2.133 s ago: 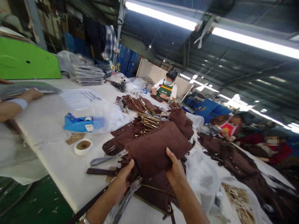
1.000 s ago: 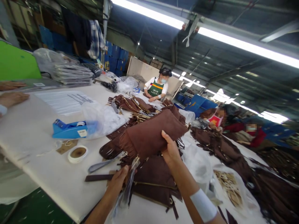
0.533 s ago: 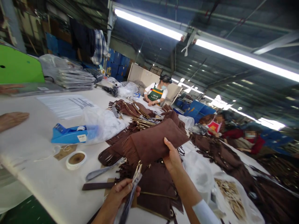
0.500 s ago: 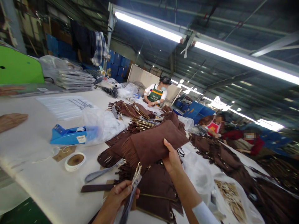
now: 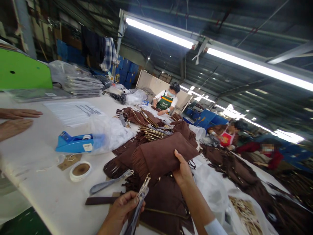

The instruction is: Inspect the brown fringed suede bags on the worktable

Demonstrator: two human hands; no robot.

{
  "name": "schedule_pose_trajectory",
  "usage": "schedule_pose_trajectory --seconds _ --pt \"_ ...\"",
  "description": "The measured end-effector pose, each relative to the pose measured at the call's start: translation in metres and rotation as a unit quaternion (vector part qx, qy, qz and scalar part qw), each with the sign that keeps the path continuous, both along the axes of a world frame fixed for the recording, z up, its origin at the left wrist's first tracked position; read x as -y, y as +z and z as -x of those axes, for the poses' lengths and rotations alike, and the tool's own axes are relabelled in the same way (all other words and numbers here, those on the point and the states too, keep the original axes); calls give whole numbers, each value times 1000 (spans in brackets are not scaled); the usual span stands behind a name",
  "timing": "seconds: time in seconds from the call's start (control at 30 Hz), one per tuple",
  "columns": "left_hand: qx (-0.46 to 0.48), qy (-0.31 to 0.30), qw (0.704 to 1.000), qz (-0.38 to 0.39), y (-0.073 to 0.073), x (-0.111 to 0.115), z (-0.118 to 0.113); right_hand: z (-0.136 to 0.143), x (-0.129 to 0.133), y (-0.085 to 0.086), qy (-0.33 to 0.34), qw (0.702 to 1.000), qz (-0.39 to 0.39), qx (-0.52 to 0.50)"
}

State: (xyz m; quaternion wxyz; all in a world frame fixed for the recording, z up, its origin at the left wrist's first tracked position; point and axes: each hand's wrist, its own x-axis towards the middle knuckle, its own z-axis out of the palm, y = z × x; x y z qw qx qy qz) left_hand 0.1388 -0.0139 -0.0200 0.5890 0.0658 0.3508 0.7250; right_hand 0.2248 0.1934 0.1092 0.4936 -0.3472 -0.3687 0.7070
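Note:
My right hand grips a brown fringed bag by its lower edge, thumb on the front face, and holds it tilted above the table. My left hand pinches a plastic-wrapped strap. The strap's gold clasp sits at the bag's near corner; I cannot tell whether it is hooked on. Beneath the hands lie more brown bags. Left of them is a second wrapped strap with a metal clasp. A bare brown strap lies close to my left hand.
A blue tape dispenser, a white tape roll and clear plastic are on the left. Another person's hands rest at the far left. Piled brown bags and a bag of tags are on the right.
The view has shifted slightly, so things appear a little further right. More of the other person's hands shows at the left edge. My grips on the bag and strap are unchanged.

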Motion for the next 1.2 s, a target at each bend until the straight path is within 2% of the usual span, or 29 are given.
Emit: schedule_pose_trajectory --seconds 0.27,0.5,0.73,0.97,1.2 --pt "6 -7 1000 -17 17 6 0 -1 4 0 10 1000 15 2" --pt "9 -38 999 -15 25 13 -6 -8 8 2 -6 1000 27 4" --pt "-74 -134 988 -21 16 28 -10 -44 14 2 -42 997 64 5" --pt "-115 -165 979 -20 11 30 -23 -80 21 -7 -89 993 76 -4" --pt "-155 -190 969 1 16 27 -39 -106 33 -18 -85 991 99 -17"
